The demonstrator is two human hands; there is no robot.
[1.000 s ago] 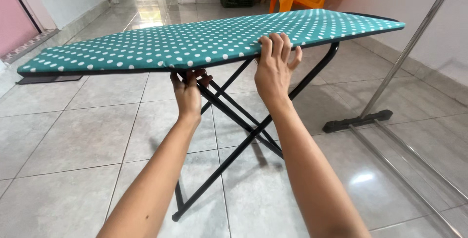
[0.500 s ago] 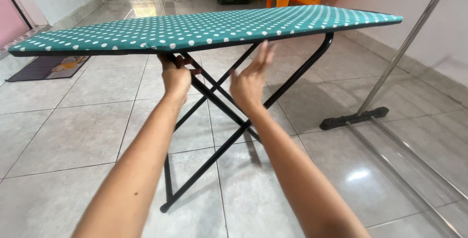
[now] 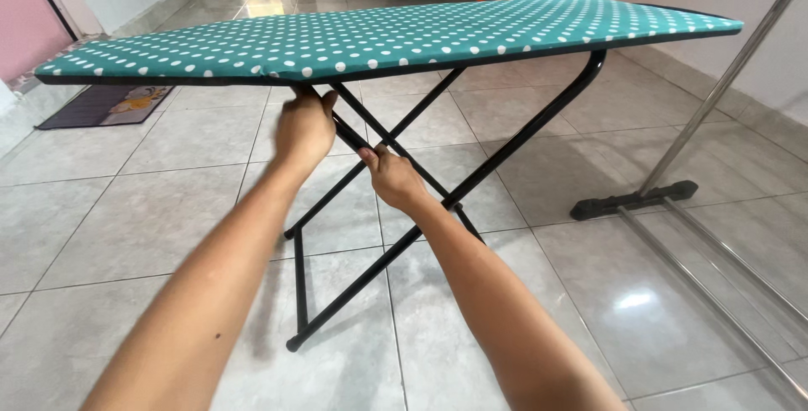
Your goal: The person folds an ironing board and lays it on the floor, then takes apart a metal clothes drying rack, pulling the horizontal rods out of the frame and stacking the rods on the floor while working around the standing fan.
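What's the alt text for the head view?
Both hands reach under a teal polka-dot ironing board: the left hand grips just below its edge, the right hand holds a black crossed leg. Grey tiled floor below.

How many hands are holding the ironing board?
2: the left hand grips under the ironing board edge; the right hand holds a black leg below.
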